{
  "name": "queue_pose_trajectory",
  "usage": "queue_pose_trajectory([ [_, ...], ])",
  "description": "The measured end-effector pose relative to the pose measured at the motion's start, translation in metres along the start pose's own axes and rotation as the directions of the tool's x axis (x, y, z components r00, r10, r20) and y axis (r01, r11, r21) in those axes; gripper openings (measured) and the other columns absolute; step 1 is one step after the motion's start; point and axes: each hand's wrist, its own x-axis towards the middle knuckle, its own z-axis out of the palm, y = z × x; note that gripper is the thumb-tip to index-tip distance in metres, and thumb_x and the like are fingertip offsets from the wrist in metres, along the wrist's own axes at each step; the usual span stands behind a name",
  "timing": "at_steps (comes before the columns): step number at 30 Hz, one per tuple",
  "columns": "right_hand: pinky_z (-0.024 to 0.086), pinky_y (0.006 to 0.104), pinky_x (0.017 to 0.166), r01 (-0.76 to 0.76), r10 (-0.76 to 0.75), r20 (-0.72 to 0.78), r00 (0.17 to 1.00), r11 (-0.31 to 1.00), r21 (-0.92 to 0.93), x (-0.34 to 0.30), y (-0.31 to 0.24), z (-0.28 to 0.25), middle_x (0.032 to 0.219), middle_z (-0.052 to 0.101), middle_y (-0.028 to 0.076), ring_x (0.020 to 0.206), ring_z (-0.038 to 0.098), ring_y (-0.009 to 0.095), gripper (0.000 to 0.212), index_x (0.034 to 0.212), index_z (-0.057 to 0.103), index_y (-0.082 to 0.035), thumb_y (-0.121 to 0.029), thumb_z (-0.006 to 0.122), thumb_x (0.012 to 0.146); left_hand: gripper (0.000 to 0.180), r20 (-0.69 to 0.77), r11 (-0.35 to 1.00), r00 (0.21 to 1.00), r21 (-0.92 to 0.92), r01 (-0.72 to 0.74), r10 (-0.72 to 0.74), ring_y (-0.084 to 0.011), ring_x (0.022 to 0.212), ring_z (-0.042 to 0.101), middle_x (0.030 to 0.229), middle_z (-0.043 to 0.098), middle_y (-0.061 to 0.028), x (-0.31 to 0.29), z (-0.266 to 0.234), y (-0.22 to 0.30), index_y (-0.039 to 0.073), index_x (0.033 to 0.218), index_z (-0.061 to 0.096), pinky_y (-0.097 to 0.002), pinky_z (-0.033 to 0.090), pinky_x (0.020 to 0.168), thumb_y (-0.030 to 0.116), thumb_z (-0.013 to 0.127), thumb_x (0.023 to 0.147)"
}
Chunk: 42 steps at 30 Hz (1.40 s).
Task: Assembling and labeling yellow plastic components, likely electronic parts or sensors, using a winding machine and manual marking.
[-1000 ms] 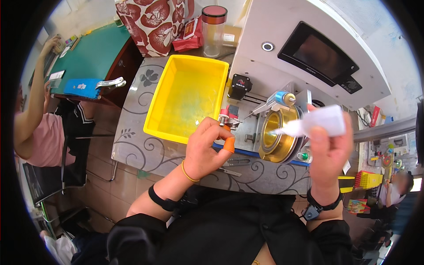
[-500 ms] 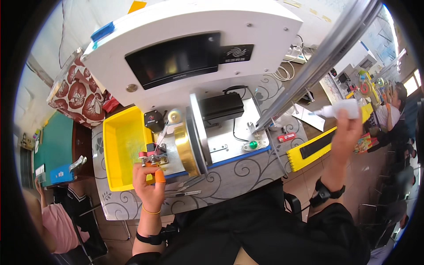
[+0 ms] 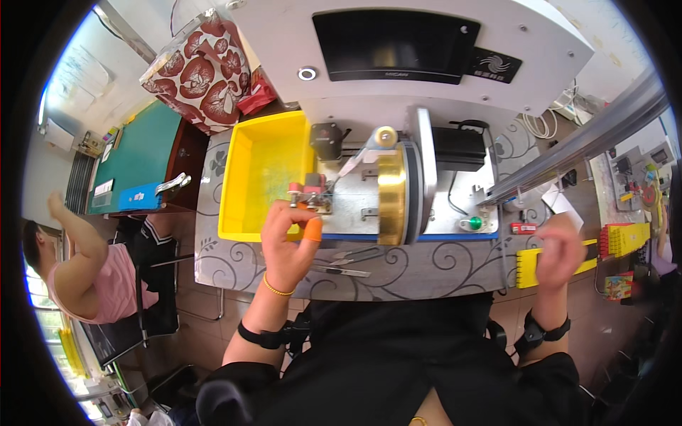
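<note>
My left hand (image 3: 284, 238) is closed at the small metal-and-red fixture (image 3: 310, 193) on the machine, its thumb in an orange finger cot (image 3: 312, 229). What its fingertips pinch, if anything, is hidden. Just right of the fixture is a wide gold-coloured ring (image 3: 391, 200) on the machine's wheel. Above it sits a small pale roller (image 3: 384, 137). Smeared by motion, my right hand (image 3: 559, 252) hangs over the table's right side, above a yellow strip (image 3: 529, 266). No bottle shows in it.
A yellow bin (image 3: 238, 177) stands left of the fixture. Blades or tweezers (image 3: 341, 271) lie at the table's front. A slanted metal post (image 3: 568, 153) rises on the right, near a red box (image 3: 523, 228). At the far left sits a person in pink (image 3: 106, 284).
My view has swung left, so the machine sits farther right. My right hand has come down, and the white bottle it held no longer shows. My left hand stays at the fixture.
</note>
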Motion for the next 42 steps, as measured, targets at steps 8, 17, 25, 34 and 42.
queue_pose_trajectory([
  [8, 0.055, 0.0332, 0.064, 0.210, -0.212, 0.534, 0.818, 0.975, 0.066, -0.015, -0.050, 0.161, 0.093, 0.065, 0.006, 0.078, 0.067, 0.020, 0.020, 0.100, 0.064, -0.007, -0.020, 0.067, 0.085, 0.004, 0.135, 0.945, 0.948, -0.123, 0.304, -0.288, -0.0108, 0.067, 0.058, 0.085, 0.066, -0.0095, -0.001, -0.016, 0.014, -0.001, 0.087, 0.063, -0.0236, 0.047, 0.063, 0.001, 0.066, 0.085],
  [17, 0.052, 0.0356, 0.058, 0.184, -0.139, 0.660, 0.738, 0.983, 0.001, -0.014, -0.053, 0.194, 0.079, 0.059, 0.006, 0.070, 0.063, 0.022, 0.016, 0.092, 0.062, -0.006, -0.018, 0.065, 0.083, 0.011, 0.102, 0.948, 0.967, 0.196, -0.251, 0.235, -0.0224, 0.068, 0.059, 0.082, 0.064, -0.0083, 0.055, -0.021, 0.026, 0.004, 0.090, 0.064, -0.0317, 0.047, 0.063, 0.007, 0.070, 0.081],
  [25, 0.044, 0.0267, 0.062, -0.696, 0.230, 0.856, 0.462, 0.693, 0.189, 0.023, -0.081, 0.112, 0.077, 0.060, 0.001, 0.067, 0.054, 0.012, 0.019, 0.087, 0.060, -0.006, -0.024, 0.065, 0.088, 0.009, 0.469, 0.999, 0.883, -0.035, -0.001, 0.018, -0.0187, 0.073, 0.059, 0.084, 0.065, -0.0074, 0.081, -0.008, 0.026, 0.003, 0.094, 0.062, -0.0285, 0.047, 0.067, 0.008, 0.064, 0.087],
  [34, 0.050, 0.0276, 0.070, -0.751, 0.182, 0.825, 0.534, 0.550, 0.365, 0.059, -0.107, 0.096, 0.084, 0.064, 0.004, 0.080, 0.064, 0.012, 0.015, 0.091, 0.054, -0.004, -0.012, 0.066, 0.086, 0.008, 0.489, 0.984, 0.860, -0.018, 0.176, -0.145, -0.0152, 0.073, 0.057, 0.079, 0.062, -0.0058, 0.081, -0.006, 0.035, 0.002, 0.094, 0.061, -0.0260, 0.046, 0.069, 0.008, 0.062, 0.089],
  [42, 0.051, 0.0301, 0.065, -0.249, 0.126, 0.707, 0.696, 0.966, 0.072, 0.088, -0.129, 0.132, 0.093, 0.063, 0.011, 0.076, 0.066, 0.023, 0.023, 0.101, 0.051, -0.002, -0.012, 0.065, 0.084, 0.007, 0.488, 0.896, 0.831, -0.189, 0.401, -0.268, -0.0066, 0.077, 0.050, 0.083, 0.055, 0.0010, 0.072, -0.012, 0.015, 0.003, 0.098, 0.055, -0.0217, 0.043, 0.071, 0.009, 0.054, 0.096],
])
